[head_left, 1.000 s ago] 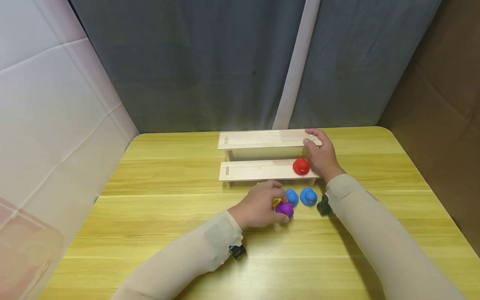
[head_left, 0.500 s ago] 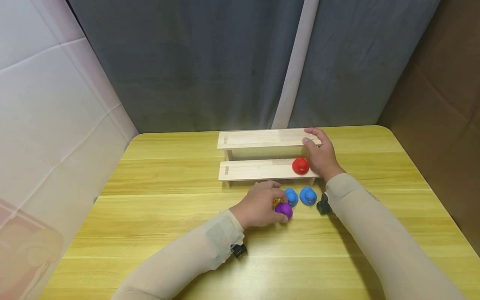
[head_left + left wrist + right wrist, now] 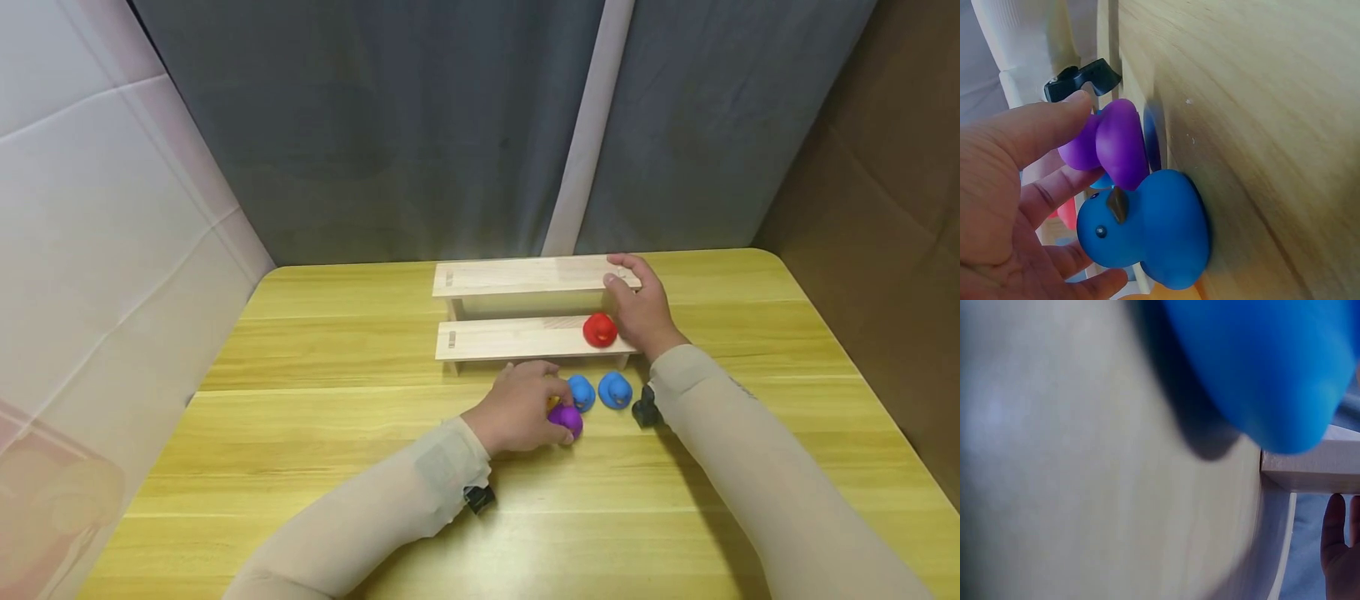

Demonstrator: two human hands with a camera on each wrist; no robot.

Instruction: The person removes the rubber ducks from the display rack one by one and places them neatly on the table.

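Observation:
In the head view my left hand (image 3: 521, 408) reaches over the table and pinches a purple rubber duck (image 3: 567, 422) between thumb and index finger. The left wrist view has this purple duck (image 3: 1119, 140) close to the thumb, with a blue duck (image 3: 1175, 228) nearer the camera. Just beyond the hand sit two blue ducks (image 3: 615, 390); a yellow duck (image 3: 553, 403) is mostly covered by the fingers. My right hand (image 3: 645, 308) grips the right end of the upper tier of the wooden shelf (image 3: 525, 275). Beside it, a red duck (image 3: 600, 331) rests on the lower tier.
The lower tier (image 3: 502, 340) stands in front of the upper one near the back of the wooden table (image 3: 337, 367). A grey curtain (image 3: 375, 133) hangs behind. White sheeting (image 3: 90, 208) borders the left side, a brown panel (image 3: 877, 208) the right.

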